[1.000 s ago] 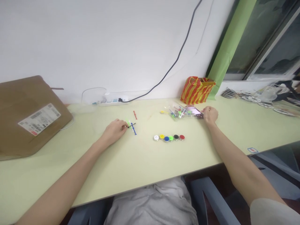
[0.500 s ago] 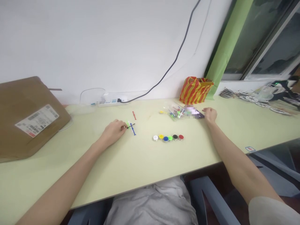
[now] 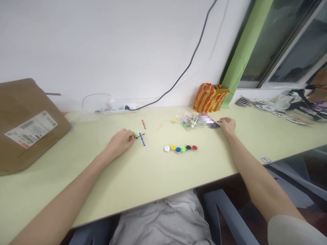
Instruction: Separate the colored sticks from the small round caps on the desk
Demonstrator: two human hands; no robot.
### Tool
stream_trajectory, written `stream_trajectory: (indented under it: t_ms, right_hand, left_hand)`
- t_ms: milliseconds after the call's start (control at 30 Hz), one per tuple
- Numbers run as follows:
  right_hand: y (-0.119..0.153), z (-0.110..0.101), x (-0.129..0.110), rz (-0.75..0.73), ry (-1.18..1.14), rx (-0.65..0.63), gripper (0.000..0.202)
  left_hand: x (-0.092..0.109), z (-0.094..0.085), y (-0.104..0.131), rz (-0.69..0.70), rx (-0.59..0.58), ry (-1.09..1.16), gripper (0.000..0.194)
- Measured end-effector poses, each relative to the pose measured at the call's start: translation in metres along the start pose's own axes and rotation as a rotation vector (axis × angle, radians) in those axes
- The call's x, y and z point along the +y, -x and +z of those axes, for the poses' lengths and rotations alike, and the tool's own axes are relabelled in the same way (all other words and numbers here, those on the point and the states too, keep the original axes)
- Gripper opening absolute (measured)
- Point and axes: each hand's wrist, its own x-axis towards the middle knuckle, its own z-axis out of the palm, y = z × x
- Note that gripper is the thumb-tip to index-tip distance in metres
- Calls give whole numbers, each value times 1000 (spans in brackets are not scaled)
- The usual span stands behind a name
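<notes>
My left hand (image 3: pixel 123 141) pinches one end of a black stick (image 3: pixel 140 135), which lies across a blue stick (image 3: pixel 142 140). Green and white sticks are beside them, close to the fingertips. A red stick (image 3: pixel 143 124) lies apart, farther back. My right hand (image 3: pixel 227 125) is beside a dark phone (image 3: pixel 214 125), its fingers somewhat apart and nothing seen in them. Between the hands, nearer the table's front, several small round pots form a row, among them a white one (image 3: pixel 167 149), a blue one (image 3: pixel 178 150) and a red one (image 3: pixel 194 148).
A clear bag (image 3: pixel 187 121) of coloured pieces lies by the phone, a yellow piece (image 3: pixel 175 121) at its left. Behind stands a striped bag (image 3: pixel 209 98). A cardboard box (image 3: pixel 30 119) fills the left side; a power strip (image 3: pixel 119 109) is by the wall.
The whole view has shifted slightly. My right hand's fingers have spread a little near the phone's edge. My left hand keeps its pinch on the black stick.
</notes>
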Motion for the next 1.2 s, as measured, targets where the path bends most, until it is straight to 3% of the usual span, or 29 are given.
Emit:
stream_trajectory:
  t_ms: [100, 367, 500, 633, 800, 933, 1067, 1200]
  right_hand:
    - [4, 0, -7, -30, 71, 65, 16]
    - [14, 0, -18, -87, 144, 86, 16]
    - [24, 10, -43, -287, 128, 156, 22]
    - [46, 32, -90, -581, 128, 160, 25]
    - [98, 70, -148, -902, 90, -55, 20]
    - [137, 98, -177, -1041, 72, -309, 19]
    - [159, 115, -185, -1040, 82, -454, 22]
    - [161, 116, -176, -1017, 83, -507, 23]
  left_hand:
    - [1, -2, 0, 3, -9, -11, 32]
    - [1, 0, 0, 13, -7, -37, 31]
    - [3, -1, 0, 2, 3, -43, 30]
    - [5, -3, 3, -51, -5, -45, 31]
    - [8, -3, 7, -92, -40, -8, 33]
    - [-1, -10, 8, -134, 1, -30, 38]
    - [-26, -20, 10, -309, 119, -250, 41]
    - [-53, -18, 15, -539, -24, -374, 62]
